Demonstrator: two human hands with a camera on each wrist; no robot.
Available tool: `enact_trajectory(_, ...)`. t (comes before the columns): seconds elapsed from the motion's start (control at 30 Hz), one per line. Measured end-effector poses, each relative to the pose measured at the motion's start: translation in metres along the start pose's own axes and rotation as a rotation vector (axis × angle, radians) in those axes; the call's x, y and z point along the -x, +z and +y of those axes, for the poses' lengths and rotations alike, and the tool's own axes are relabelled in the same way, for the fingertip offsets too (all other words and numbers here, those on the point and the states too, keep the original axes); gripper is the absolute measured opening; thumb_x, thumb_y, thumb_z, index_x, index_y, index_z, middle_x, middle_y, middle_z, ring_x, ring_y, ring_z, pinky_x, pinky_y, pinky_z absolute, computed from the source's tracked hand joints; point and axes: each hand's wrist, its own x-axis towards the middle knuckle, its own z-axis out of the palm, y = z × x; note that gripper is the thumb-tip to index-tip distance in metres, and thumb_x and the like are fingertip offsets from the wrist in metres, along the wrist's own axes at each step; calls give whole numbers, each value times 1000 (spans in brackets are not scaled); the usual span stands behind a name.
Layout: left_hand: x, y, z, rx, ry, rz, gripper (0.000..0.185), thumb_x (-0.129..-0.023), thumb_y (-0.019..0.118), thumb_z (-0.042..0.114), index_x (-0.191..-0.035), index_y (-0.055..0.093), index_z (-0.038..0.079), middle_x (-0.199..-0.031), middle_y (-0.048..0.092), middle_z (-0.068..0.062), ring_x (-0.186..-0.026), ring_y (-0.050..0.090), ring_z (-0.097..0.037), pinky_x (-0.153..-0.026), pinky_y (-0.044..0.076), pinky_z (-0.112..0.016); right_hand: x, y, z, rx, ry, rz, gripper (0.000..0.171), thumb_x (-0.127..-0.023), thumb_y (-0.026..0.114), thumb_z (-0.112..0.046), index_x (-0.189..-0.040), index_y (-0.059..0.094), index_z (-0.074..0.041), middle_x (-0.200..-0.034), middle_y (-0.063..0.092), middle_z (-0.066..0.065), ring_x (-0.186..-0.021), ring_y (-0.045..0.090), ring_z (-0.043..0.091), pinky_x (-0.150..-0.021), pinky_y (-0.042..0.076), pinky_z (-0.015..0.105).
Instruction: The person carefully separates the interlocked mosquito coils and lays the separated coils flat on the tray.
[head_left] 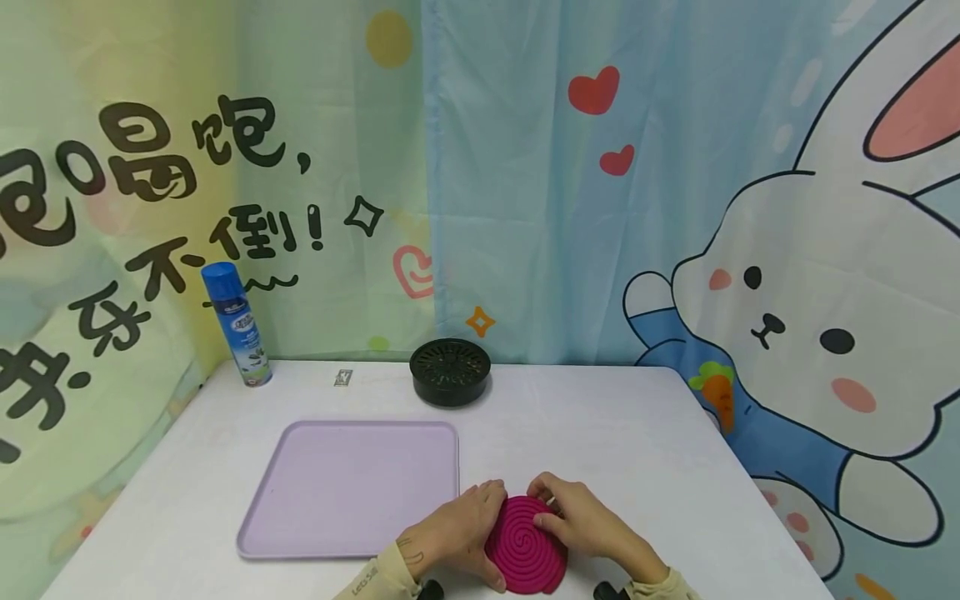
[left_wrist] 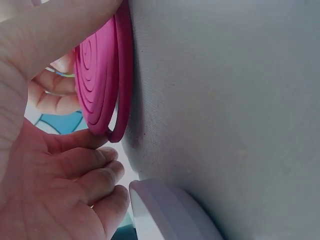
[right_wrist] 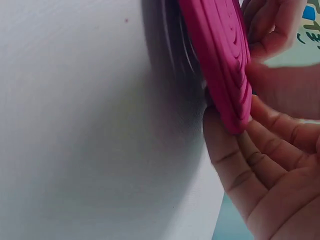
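A pink mosquito coil, wound in a flat spiral, is between my two hands near the table's front edge. My left hand holds it by its left side, the thumb toward its near edge and the fingers at its far edge. From the right, my right hand pinches its rim, thumb on top and fingers beneath. In the left wrist view the coil shows a narrow gap between two layers at its edge. The right wrist view shows the coil tilted, its lower side raised over the table.
A lilac tray lies left of the coil. Behind stand a round black vented tin and a blue spray can at the back left corner. Between them is a small metallic piece. A printed curtain hangs behind the white table.
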Motion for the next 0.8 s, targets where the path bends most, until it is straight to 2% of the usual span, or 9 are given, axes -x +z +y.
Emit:
enact_trajectory(0.2,0,2,-1,13,4,4,100,-63,92,56,-134,43,6,-139,50,-7,-139,49,-21,-122,36,-34,0,0,3,-23,12,73,17,-95,63,-3,-111,64,-9,-98,70,3,-83,64,6,-71,55,20)
enact_trajectory(0.27,-1,2,-2,20,4,6,100,-63,93,56,-135,43,7,-138,51,-6,-135,51,-20,-119,40,-32,0,-1,2,-55,27,83,17,-95,63,-1,-110,65,-8,-96,69,2,-81,62,4,-70,54,18)
enact_trajectory(0.43,1,2,-2,63,26,30,96,-62,95,50,-131,42,9,-127,53,-2,-119,55,-10,-106,50,-25,0,-2,0,-173,88,88,17,-94,64,0,-110,67,-5,-95,69,3,-82,64,7,-69,55,17)
enact_trajectory(0.53,3,0,-2,124,36,39,93,-62,97,41,-130,41,10,-122,53,1,-114,55,-7,-103,52,-24,0,-3,0,-242,119,95,17,-94,65,1,-110,67,-2,-94,70,5,-82,66,11,-69,56,17)
enact_trajectory(0.67,5,-3,-3,215,5,51,84,-66,96,31,-128,42,12,-115,59,3,-109,58,-4,-97,53,-22,-1,-4,-2,-307,140,114,17,-93,66,1,-110,67,0,-94,71,6,-83,67,14,-70,57,18)
enact_trajectory(0.8,6,-7,-5,278,-22,64,74,-73,92,26,-127,44,13,-111,65,2,-104,61,-3,-93,54,-22,-1,-4,-4,-316,140,144,17,-93,67,0,-110,67,0,-95,70,6,-84,67,13,-71,57,17)
